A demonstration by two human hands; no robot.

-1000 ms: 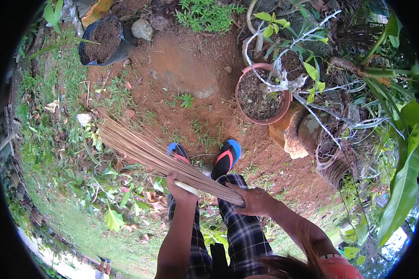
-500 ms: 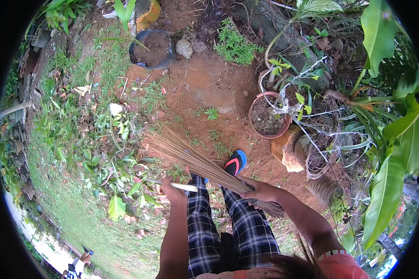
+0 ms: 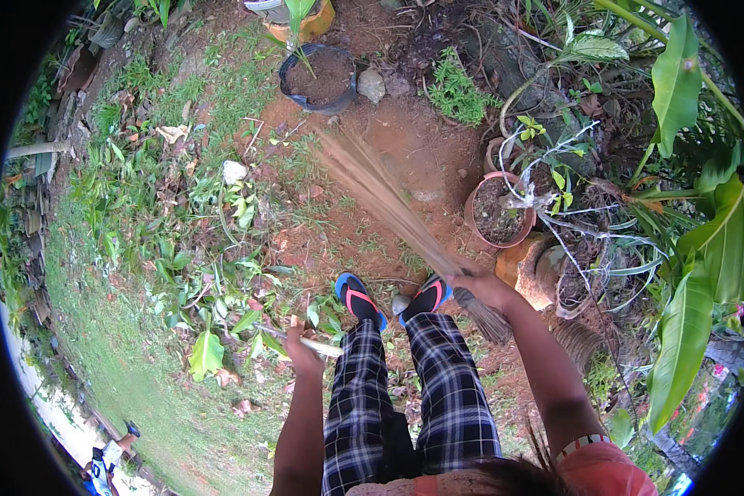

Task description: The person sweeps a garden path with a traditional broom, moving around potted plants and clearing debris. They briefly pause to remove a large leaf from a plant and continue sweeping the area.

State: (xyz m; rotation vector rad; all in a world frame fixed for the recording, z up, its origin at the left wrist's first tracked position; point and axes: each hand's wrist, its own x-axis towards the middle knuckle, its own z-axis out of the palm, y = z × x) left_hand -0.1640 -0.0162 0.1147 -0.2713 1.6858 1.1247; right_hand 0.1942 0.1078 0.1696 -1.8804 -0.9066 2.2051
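Observation:
My right hand (image 3: 484, 288) is wrapped round a broom of thin brown sticks (image 3: 397, 211), near its bound end. The sticks reach away to the far left over bare reddish soil, their tips smeared by motion. To the left, my left hand (image 3: 304, 355) is closed on a knife (image 3: 322, 348) with a whitish handle. Its thin blade points left, over leafy cuttings (image 3: 248, 318) on the ground. Between the hands are my feet in black and blue sandals (image 3: 360, 299) with pink straps.
A black pot (image 3: 339, 103) of soil stands far ahead, beside a grey stone (image 3: 371, 85). At the right are a terracotta pot (image 3: 474, 217) with a bare-branched plant and large green leaves (image 3: 682, 331). Grass (image 3: 116, 331) covers the left. A person (image 3: 107, 463) is at the far lower left.
The broom has swung farther ahead and to the right, and my right hand has moved ahead with it. Both sandals now show more fully. My left hand keeps the knife, slightly lower.

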